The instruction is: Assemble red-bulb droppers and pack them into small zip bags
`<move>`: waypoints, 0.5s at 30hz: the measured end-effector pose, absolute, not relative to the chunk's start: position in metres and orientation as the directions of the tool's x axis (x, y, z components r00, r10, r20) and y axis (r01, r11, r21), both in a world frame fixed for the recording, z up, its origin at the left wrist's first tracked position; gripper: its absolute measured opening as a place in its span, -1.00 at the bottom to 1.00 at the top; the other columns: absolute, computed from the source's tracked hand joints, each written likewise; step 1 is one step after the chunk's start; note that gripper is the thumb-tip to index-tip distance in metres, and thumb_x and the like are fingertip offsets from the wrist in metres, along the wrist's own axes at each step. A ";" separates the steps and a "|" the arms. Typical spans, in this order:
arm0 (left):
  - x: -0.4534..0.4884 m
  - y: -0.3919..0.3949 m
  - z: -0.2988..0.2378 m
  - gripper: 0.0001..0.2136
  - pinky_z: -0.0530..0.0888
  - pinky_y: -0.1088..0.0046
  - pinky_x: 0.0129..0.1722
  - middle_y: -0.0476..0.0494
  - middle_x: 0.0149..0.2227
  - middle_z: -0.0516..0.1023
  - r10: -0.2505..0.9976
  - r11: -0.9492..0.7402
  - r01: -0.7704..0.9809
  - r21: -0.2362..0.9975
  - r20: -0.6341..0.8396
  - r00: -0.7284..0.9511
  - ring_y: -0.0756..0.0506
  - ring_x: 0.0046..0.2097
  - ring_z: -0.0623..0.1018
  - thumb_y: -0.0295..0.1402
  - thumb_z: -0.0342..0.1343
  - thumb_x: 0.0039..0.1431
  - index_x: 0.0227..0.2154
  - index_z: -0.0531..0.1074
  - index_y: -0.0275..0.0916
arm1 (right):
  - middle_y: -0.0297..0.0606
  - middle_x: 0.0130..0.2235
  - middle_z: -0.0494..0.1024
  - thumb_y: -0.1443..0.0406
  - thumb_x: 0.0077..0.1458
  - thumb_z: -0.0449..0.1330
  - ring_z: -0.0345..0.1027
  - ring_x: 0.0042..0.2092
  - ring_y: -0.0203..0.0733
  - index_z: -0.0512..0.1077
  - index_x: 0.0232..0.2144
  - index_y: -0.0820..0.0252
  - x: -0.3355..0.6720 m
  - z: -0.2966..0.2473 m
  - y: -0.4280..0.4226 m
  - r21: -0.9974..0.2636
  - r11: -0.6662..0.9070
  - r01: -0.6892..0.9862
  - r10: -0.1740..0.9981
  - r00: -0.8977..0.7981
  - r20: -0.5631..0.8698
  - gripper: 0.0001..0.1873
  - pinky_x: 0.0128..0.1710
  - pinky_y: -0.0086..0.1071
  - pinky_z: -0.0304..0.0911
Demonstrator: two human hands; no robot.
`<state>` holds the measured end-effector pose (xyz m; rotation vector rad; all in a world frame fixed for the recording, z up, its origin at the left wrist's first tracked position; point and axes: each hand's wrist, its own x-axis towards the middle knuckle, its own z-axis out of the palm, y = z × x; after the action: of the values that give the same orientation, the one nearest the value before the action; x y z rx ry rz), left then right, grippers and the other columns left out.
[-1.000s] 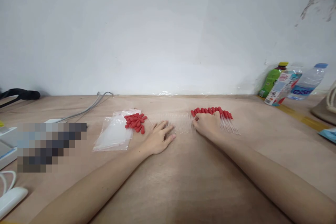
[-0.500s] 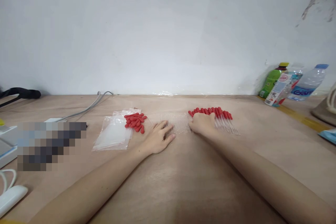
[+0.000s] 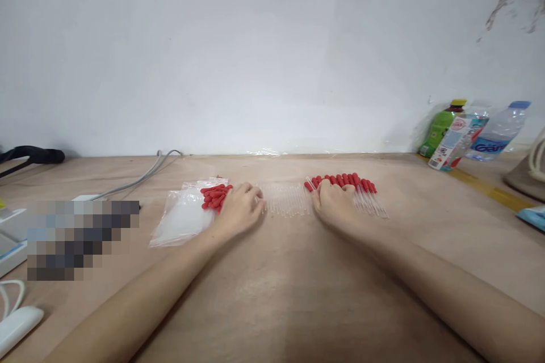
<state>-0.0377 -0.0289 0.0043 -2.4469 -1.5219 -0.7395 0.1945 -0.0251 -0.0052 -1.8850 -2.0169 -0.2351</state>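
A heap of loose red rubber bulbs [image 3: 215, 194] lies on a clear plastic bag [image 3: 184, 216]. My left hand [image 3: 239, 208] rests beside that heap, fingers curled at the left end of a row of bare glass tubes [image 3: 286, 202]. My right hand [image 3: 334, 201] lies over a row of finished droppers with red bulbs [image 3: 344, 180], its fingers bent down onto them. Whether either hand pinches a piece is hidden by the fingers.
The wooden table [image 3: 281, 289] runs to a white wall. Bottles [image 3: 468, 133] stand at the far right. A grey cable [image 3: 140, 177], white devices [image 3: 17, 323] and a blurred patch sit at the left. A black handle [image 3: 32, 155] lies far left.
My left hand slid left and forward from the tube row's front to the red bulb heap and curled its fingers. My right hand shifted slightly over the droppers.
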 end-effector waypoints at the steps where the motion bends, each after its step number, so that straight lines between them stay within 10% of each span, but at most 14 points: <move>1: -0.046 -0.025 0.012 -0.80 0.37 0.33 -0.33 -0.15 -0.39 0.44 0.813 -0.438 0.895 0.083 0.462 0.355 -0.13 -0.33 0.44 -0.22 0.02 0.05 -0.47 0.40 -0.25 | -0.16 -0.48 0.44 0.31 0.10 -0.15 0.27 -0.41 -0.15 0.30 -0.38 0.35 0.197 -0.011 -0.030 -0.119 0.153 0.981 0.889 -0.084 0.450 -0.73 -0.24 -0.24 -0.14; 6: -0.076 -0.014 0.027 -0.70 0.13 0.57 -0.65 0.05 -0.73 0.24 0.912 -0.303 0.952 0.026 0.296 0.282 0.06 -0.65 0.24 -0.22 0.20 -0.22 -0.73 0.21 -0.25 | -0.27 -0.44 0.45 0.33 0.14 -0.12 0.25 -0.37 -0.26 0.29 -0.42 0.26 0.211 -0.036 -0.047 -0.080 0.430 0.899 0.678 -0.263 0.686 -0.77 -0.14 -0.27 -0.20; 15: -0.067 -0.022 0.027 -0.71 0.19 0.47 -0.56 0.04 -0.73 0.14 0.960 -0.201 0.971 0.131 0.224 0.169 -0.05 -0.58 0.32 -0.56 0.09 -0.23 -0.78 0.06 -0.23 | -0.25 -0.37 0.46 0.35 0.13 -0.04 0.25 -0.31 -0.24 0.37 -0.26 0.22 0.216 -0.042 -0.044 -0.076 0.568 0.820 0.583 -0.335 0.741 -0.80 -0.20 -0.31 -0.11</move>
<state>-0.0666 -0.0222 0.0272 -2.3689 -1.9579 -0.4003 0.2165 -0.0440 -0.0417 -1.1189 -2.0508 -0.4036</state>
